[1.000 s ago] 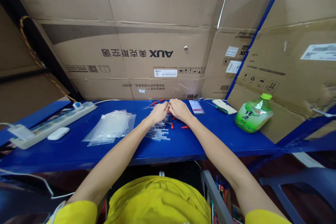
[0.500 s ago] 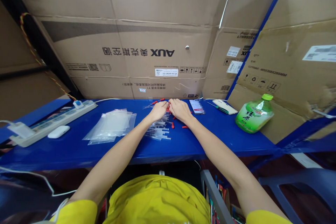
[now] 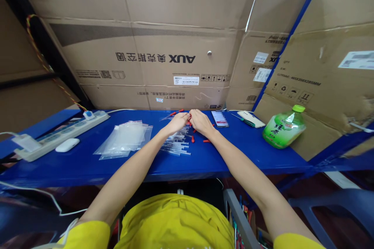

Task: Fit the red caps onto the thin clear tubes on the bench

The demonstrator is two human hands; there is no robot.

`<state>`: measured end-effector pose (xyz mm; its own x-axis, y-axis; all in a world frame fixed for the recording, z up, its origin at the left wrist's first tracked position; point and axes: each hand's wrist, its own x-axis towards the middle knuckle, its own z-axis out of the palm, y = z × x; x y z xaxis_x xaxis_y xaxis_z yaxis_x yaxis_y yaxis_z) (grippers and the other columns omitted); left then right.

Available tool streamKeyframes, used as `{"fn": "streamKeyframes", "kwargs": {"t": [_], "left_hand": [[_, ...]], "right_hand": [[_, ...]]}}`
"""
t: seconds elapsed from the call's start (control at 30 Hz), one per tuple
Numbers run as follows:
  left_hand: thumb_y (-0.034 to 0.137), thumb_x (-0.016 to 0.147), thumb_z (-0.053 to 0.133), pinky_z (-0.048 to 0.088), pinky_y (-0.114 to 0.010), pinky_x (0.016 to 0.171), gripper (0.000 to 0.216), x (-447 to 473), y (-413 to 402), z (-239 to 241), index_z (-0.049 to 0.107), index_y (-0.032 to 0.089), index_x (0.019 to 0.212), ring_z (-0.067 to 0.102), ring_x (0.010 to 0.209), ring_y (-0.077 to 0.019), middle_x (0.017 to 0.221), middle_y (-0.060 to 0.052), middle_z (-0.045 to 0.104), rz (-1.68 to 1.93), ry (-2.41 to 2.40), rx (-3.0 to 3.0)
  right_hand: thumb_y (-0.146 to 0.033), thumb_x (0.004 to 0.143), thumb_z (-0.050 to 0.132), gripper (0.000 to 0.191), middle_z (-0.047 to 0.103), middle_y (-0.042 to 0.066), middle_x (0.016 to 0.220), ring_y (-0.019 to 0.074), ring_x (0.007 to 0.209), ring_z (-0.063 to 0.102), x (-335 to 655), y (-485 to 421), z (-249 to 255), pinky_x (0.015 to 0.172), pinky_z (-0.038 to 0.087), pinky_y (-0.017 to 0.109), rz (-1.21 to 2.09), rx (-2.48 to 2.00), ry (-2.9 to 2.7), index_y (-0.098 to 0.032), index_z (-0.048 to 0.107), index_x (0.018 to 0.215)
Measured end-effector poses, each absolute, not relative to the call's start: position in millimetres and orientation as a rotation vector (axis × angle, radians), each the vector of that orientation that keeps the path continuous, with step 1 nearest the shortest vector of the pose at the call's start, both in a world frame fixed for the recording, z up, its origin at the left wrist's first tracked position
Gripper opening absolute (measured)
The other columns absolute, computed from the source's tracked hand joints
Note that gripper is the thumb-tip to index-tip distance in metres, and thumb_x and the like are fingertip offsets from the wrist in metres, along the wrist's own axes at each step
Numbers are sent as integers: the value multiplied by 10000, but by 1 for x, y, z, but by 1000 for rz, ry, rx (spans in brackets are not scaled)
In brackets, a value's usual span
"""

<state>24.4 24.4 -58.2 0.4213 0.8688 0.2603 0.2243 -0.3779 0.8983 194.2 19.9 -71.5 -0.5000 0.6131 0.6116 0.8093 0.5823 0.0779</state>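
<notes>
My left hand [image 3: 177,122] and my right hand [image 3: 201,121] meet fingertip to fingertip above the middle of the blue table [image 3: 228,159]. Both are closed in a pinch. A bit of red shows between them, at the right fingertips, and looks like a rubber dropper bulb. What the left fingers pinch is hidden behind the hand. Under and beside the left hand lies a pile of clear glass dropper tubes [image 3: 178,147]. Loose red rubber bulbs [image 3: 193,139] are scattered below the right hand. Just beyond the left hand rest droppers with red bulbs [image 3: 173,114] fitted.
Clear zip bags [image 3: 122,140] lie left of the tubes. Farther left are a white power strip [image 3: 61,136] and a white earphone case [image 3: 67,145]. To the right are a phone [image 3: 219,118], a green screwdriver [image 3: 247,122] and a green drink bottle [image 3: 283,128]. Cardboard [image 3: 163,39] stands behind.
My hands stay pinched together at nearly the same spot, with the left fingers shifted slightly. The whole view has moved a few pixels; nothing else on the table differs.
</notes>
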Motion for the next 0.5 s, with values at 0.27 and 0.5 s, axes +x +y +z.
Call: {"fn": "streamKeyframes", "kwargs": {"t": [0.27,0.5], "left_hand": [[593,951,455,327,-295,593,475,24,18,-48,466,205,677,397,596,-140,596,17,453,916,994,1972],[568,994,465,349,-261,611,406,15,23,-53,455,207,807,385,621,-125,642,40,438,1006,943,1996]], "right_hand": [[-138,1020,359,221,666,134,1018,250,950,576,195,21,-71,886,456,361,-332,-1116,-2298,-144,576,1059],[-269,1090,366,295,691,115,1136,236,1059,600,202,9,-61,931,452,332,-298,-1124,-2269,-169,563,1286]]}}
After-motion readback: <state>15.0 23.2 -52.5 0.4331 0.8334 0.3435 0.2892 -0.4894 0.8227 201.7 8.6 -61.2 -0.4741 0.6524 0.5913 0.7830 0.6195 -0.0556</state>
